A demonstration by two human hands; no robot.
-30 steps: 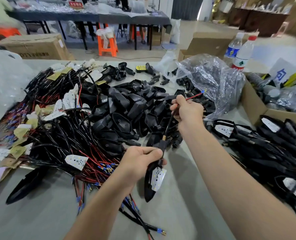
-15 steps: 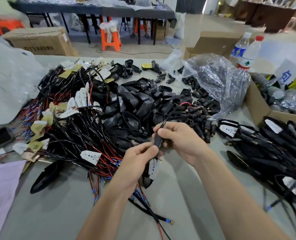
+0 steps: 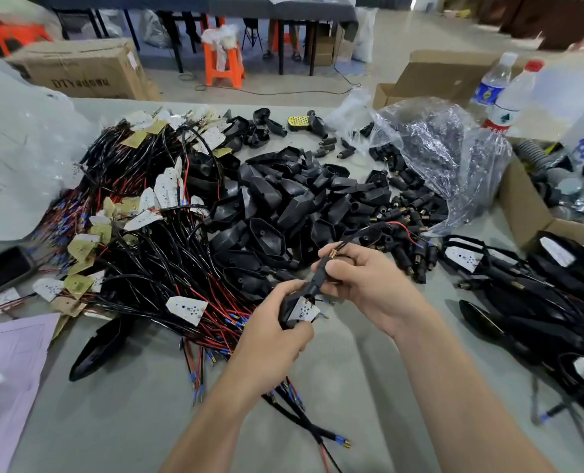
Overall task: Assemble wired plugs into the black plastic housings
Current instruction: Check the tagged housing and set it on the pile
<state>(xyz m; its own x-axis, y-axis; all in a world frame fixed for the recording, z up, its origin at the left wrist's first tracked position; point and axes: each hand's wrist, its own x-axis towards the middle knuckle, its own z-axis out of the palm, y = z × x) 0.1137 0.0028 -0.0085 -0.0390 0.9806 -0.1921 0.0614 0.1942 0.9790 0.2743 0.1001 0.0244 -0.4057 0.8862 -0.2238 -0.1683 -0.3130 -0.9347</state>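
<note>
Got the black housing gripped in the left hand, low over the near middle of the table, white LED board facing up. Pinching the plug stem with the right hand, thumb and forefinger curled round it, brass spring poking out just above the fingers. Looks like mid-seating, plug end meeting the housing's neck.

Just my take on doing this bit right: keep stem and neck lined up straight and push along the axis, no sideways wiggling. Grab the stem itself, never the wire looping off behind the right hand toward the red lead; avoid yanking there, probably bad for the joint. Mind the board too, easy to knock crooked with the left thumb. Can't tell from here whether fully seated.

Working on a grey table, pretty crowded: empty housings heaped just behind the hands, tangle of wired boards to the left, finished-looking units piled on the right, clear bag of small connectors further back, cardboard box at the right edge, water bottles behind it. Past the table, workshop floor with an orange stool, a big carton and a long table.
</note>
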